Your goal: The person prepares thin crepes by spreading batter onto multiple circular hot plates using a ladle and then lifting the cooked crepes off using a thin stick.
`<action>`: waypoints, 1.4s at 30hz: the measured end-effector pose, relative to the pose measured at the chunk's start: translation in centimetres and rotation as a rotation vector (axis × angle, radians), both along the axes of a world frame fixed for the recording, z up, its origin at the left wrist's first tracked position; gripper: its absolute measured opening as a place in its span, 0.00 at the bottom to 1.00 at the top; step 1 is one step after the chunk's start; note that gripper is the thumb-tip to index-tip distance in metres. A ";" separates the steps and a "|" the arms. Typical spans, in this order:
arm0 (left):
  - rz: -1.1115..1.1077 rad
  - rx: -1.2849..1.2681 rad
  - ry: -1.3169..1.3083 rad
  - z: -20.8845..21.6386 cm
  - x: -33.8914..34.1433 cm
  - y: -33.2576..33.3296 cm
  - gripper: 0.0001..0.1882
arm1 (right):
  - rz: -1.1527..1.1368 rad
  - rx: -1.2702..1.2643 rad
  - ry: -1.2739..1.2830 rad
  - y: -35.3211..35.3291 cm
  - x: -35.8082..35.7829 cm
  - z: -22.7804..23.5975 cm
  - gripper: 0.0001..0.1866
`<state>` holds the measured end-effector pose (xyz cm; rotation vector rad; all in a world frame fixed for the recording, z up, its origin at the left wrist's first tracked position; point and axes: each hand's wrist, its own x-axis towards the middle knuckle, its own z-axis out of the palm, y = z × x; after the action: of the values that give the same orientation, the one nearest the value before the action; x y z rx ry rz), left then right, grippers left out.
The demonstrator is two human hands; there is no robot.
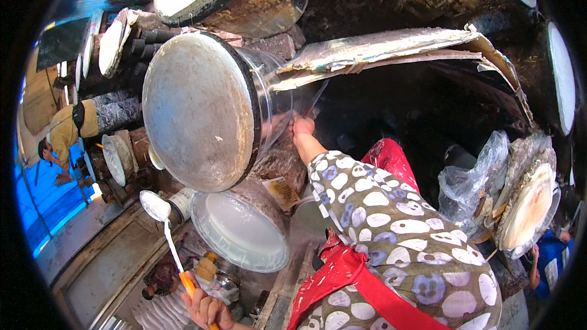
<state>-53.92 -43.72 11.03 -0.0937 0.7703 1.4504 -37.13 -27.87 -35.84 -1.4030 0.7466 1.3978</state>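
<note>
My left hand (206, 307), at the lower edge, is wrapped round the orange handle of a ladle (157, 205). White, wet-looking matter coats the ladle's bowl and shaft. A wide round griddle (199, 110) with a pale, worn face and a black rim lies above the ladle. Clear wrapping goes round the side below the griddle, and my right hand (302, 127) is closed beside it. What its fingers hold, if anything, is hidden. Between my hands is a translucent basin (241, 232) of whitish liquid. My patterned sleeve (391, 208) and a red strap show at lower right.
More round griddles stand at the top and at the right (562, 79). A ragged board (379, 49) juts over a dark gap. A clear plastic bag (474, 174) hangs at right. At left, a person in a yellow top (67, 128) appears sideways, near blue sheeting.
</note>
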 end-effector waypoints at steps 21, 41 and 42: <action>0.021 -0.002 -0.069 -0.6 -1.3 -1.4 0.29 | 0.128 -0.091 -0.218 0.7 -0.4 -5.8 0.13; -0.290 0.208 -0.337 0.1 -0.4 1.2 0.25 | 2.093 0.227 -1.282 -24.3 28.8 22.2 0.21; -0.271 0.213 -0.344 -0.2 -0.4 0.6 0.25 | 2.151 0.246 -1.282 -24.8 29.1 22.5 0.21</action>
<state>-54.28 -43.12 10.82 -0.0702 0.3306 1.2075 -7.99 -52.65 -13.38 -2.2437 -2.2625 1.1017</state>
